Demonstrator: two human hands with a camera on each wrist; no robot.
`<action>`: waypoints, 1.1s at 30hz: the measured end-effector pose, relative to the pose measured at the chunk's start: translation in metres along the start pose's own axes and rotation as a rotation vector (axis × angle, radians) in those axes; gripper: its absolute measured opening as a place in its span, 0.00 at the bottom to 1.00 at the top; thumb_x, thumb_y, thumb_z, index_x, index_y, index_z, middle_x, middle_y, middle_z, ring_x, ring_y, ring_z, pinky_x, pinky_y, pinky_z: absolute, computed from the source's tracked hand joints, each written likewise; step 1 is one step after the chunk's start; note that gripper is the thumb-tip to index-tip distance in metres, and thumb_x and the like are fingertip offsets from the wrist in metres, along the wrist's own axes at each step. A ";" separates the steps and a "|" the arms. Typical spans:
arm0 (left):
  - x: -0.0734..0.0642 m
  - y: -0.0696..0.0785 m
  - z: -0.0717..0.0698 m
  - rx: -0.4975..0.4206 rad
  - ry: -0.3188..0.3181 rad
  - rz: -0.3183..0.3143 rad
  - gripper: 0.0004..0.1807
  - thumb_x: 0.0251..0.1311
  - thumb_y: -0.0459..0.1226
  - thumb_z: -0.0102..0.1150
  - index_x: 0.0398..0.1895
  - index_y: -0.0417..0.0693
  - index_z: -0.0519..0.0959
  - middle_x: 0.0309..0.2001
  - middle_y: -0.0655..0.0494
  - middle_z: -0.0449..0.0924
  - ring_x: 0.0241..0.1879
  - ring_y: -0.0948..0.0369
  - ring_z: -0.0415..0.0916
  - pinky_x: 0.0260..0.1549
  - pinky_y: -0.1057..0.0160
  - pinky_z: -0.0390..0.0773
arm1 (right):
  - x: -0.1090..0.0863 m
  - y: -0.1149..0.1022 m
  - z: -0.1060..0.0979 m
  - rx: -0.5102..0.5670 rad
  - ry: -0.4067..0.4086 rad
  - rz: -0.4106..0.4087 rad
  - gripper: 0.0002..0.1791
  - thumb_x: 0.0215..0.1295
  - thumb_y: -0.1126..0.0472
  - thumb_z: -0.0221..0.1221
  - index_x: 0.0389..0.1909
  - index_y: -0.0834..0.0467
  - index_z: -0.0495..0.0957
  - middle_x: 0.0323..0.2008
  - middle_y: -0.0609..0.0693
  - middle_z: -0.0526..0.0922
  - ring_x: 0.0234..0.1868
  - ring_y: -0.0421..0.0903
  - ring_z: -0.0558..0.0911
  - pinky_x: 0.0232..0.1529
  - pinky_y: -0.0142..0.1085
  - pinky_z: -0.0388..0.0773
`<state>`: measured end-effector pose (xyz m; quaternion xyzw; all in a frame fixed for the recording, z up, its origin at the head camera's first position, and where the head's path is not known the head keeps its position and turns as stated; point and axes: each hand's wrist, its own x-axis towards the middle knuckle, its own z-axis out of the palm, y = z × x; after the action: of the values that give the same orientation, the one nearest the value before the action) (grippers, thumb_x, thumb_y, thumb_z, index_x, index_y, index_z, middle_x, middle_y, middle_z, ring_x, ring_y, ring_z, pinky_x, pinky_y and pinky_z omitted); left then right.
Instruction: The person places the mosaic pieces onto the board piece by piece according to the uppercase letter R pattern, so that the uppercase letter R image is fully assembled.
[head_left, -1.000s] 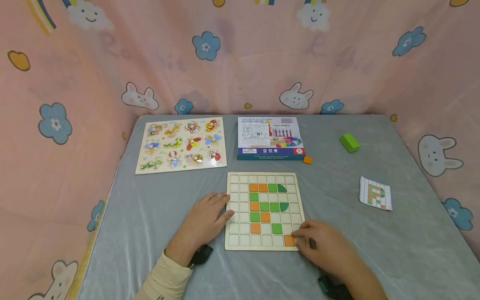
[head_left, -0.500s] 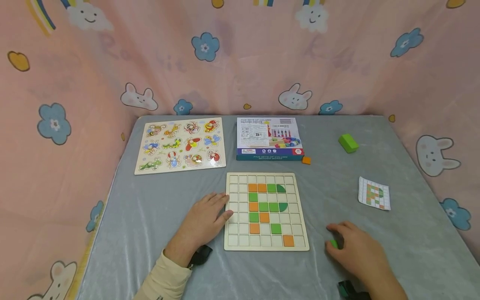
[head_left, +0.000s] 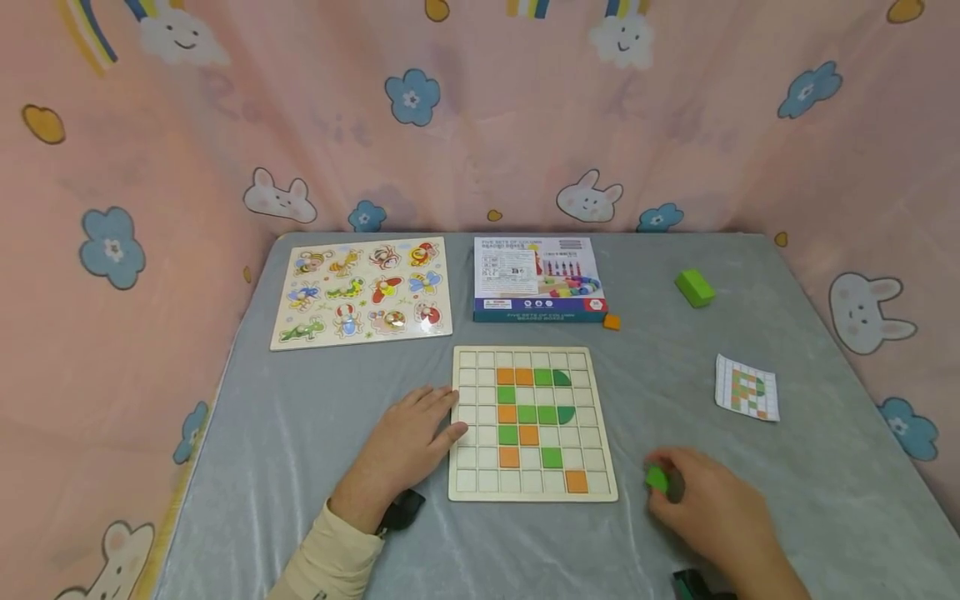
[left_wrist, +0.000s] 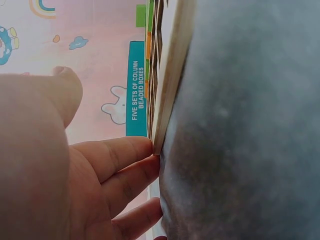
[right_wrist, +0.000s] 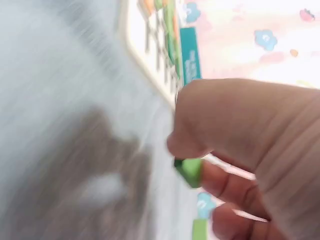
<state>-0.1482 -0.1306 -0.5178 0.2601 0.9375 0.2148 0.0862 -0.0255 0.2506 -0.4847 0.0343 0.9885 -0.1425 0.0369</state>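
Note:
A wooden grid board (head_left: 483, 483) lies on the table, bearing orange and green squares and two dark green rounded pieces. Along its left edge rests my left hand (head_left: 408, 437); the left wrist view shows extended fingers (left_wrist: 122, 155) touching the board's side. To the right of the board, my right hand (head_left: 708, 500) pinches a small green block (head_left: 657, 479) between thumb and fingers. The right wrist view is blurred but shows this green block (right_wrist: 190, 172) at the fingertips. One orange square (head_left: 577, 482) sits in the board's bottom row.
Behind the board stand an insect picture puzzle (head_left: 360, 292) and a flat box (head_left: 536, 279), with an orange block (head_left: 612, 322) at the box's corner. A larger green block (head_left: 696, 288) and a pattern card (head_left: 747, 387) lie on the right. Patterned curtain (head_left: 480, 125) surrounds the table.
My right hand has let go of the orange square in the board's bottom row and moved right to the table. It now grips a green block, lifted slightly. My left hand stays put.

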 end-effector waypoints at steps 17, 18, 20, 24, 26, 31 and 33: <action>0.000 -0.004 0.001 0.013 -0.004 -0.001 0.34 0.81 0.57 0.50 0.78 0.46 0.73 0.77 0.52 0.71 0.77 0.48 0.63 0.75 0.45 0.64 | 0.038 -0.095 0.013 0.034 0.031 -0.365 0.10 0.54 0.57 0.77 0.37 0.44 0.89 0.42 0.38 0.88 0.42 0.41 0.86 0.42 0.40 0.86; 0.001 -0.004 0.001 0.017 -0.005 0.001 0.34 0.81 0.58 0.50 0.78 0.47 0.73 0.77 0.52 0.71 0.78 0.49 0.63 0.75 0.45 0.64 | 0.039 -0.099 0.016 0.030 0.019 -0.381 0.09 0.55 0.56 0.77 0.36 0.43 0.89 0.42 0.37 0.88 0.43 0.40 0.86 0.43 0.40 0.87; 0.004 -0.003 0.001 0.016 -0.004 0.013 0.34 0.81 0.58 0.49 0.78 0.47 0.73 0.77 0.52 0.71 0.77 0.49 0.63 0.75 0.46 0.64 | 0.039 -0.105 0.021 0.026 0.009 -0.409 0.09 0.55 0.56 0.78 0.35 0.42 0.89 0.41 0.36 0.88 0.44 0.39 0.86 0.45 0.40 0.87; 0.007 0.001 0.001 0.016 0.001 0.031 0.34 0.82 0.58 0.48 0.78 0.46 0.73 0.76 0.51 0.72 0.77 0.49 0.64 0.75 0.47 0.64 | 0.038 -0.113 0.033 0.047 0.024 -0.515 0.09 0.53 0.57 0.80 0.32 0.43 0.90 0.40 0.36 0.88 0.42 0.38 0.86 0.44 0.39 0.87; 0.007 0.001 0.000 0.022 0.004 0.029 0.33 0.82 0.57 0.48 0.77 0.46 0.74 0.76 0.51 0.72 0.76 0.49 0.65 0.75 0.47 0.65 | 0.038 -0.115 0.040 0.073 0.041 -0.589 0.09 0.51 0.59 0.80 0.32 0.45 0.91 0.39 0.37 0.88 0.41 0.38 0.86 0.42 0.38 0.87; 0.003 -0.002 -0.001 0.037 0.006 0.018 0.34 0.82 0.58 0.47 0.77 0.46 0.74 0.76 0.51 0.72 0.76 0.49 0.65 0.74 0.47 0.66 | 0.042 -0.121 0.053 0.110 0.071 -0.691 0.11 0.48 0.63 0.80 0.31 0.48 0.91 0.39 0.39 0.87 0.39 0.40 0.85 0.39 0.38 0.86; 0.002 -0.004 -0.002 0.040 0.004 0.010 0.34 0.82 0.59 0.46 0.78 0.46 0.73 0.76 0.51 0.72 0.77 0.49 0.65 0.75 0.47 0.65 | 0.044 -0.123 0.055 0.105 0.066 -0.699 0.10 0.48 0.63 0.80 0.31 0.48 0.92 0.38 0.39 0.87 0.39 0.40 0.85 0.40 0.39 0.86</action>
<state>-0.1517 -0.1333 -0.5181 0.2658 0.9405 0.1967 0.0779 -0.0752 0.1193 -0.5065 -0.2996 0.9325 -0.1960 -0.0478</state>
